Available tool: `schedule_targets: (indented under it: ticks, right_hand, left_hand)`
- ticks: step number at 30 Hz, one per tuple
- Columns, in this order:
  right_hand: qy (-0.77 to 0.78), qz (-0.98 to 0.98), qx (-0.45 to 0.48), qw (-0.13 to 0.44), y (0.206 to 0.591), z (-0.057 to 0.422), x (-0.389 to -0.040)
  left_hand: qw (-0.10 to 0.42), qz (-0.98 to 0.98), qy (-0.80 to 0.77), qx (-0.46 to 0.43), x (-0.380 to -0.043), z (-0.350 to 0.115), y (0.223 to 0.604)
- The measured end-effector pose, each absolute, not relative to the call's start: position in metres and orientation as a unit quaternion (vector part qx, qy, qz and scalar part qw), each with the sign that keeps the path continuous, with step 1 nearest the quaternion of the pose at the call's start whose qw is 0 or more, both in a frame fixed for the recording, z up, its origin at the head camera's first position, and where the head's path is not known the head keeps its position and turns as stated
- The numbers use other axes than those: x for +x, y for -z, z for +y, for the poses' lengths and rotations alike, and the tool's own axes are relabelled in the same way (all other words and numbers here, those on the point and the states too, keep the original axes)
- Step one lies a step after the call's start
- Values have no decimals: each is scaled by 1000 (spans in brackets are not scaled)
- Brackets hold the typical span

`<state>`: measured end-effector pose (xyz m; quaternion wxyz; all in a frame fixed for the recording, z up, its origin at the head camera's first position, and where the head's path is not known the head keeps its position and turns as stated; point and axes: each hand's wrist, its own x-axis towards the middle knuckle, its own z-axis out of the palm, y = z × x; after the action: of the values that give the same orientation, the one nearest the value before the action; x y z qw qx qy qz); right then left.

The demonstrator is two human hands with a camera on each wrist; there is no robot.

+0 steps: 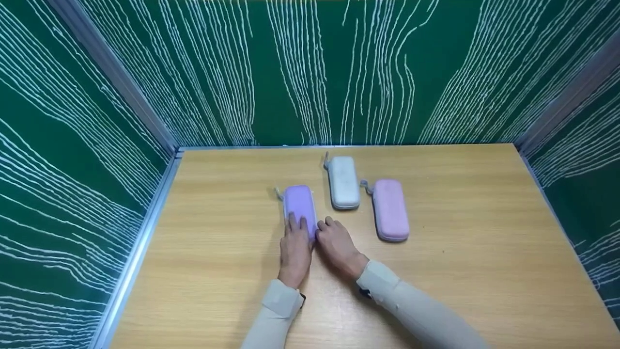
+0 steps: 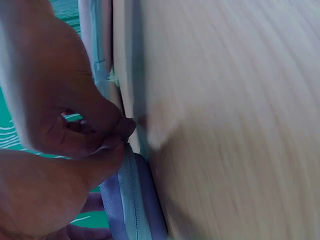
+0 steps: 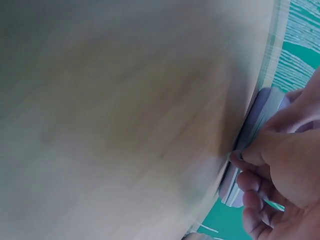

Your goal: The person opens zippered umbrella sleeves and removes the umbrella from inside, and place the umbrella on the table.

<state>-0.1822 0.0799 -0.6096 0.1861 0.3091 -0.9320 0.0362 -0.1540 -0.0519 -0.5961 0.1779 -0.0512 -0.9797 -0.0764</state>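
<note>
A purple zip case [image 1: 299, 199] with a small wrist loop lies on the table, its zipper [image 2: 132, 200] running round the side. My left hand [image 1: 295, 252] holds it at the near end, fingers stretched over the top and thumb against the zippered edge. Close against the near right corner, my right hand [image 1: 336, 245] has its fingers curled, with thumb and forefinger pinching at the zipper in the right wrist view [image 3: 275, 165]. The fingertips mostly cover the zipper pull. Along the visible side the zipper looks closed.
A white zip case [image 1: 344, 183] lies beyond my right hand, and a pink zip case [image 1: 391, 208] lies to its right, both with loops. The wooden table [image 1: 218, 291] meets green walls [image 1: 290, 72] with wavy white lines and metal edge rails [image 1: 138, 257].
</note>
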Motion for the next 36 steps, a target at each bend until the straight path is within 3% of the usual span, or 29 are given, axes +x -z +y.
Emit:
schedule_targets:
  ticks: [9,19,26,36]
  right_hand:
    - [-35,-940,296,166,606,80,-180]
    - [-22,-945,285,159,603,80,-182]
    - [-18,-942,287,172,603,82,-183]
    - [-26,-940,292,176,606,86,-183]
  left_hand:
    - [165,-984,44,-58,-157,-53,597]
    - [102,-972,110,-179,-166,-79,583]
    - [103,-969,122,-188,-168,-81,585]
    - [143,-969,123,-160,-166,-70,590]
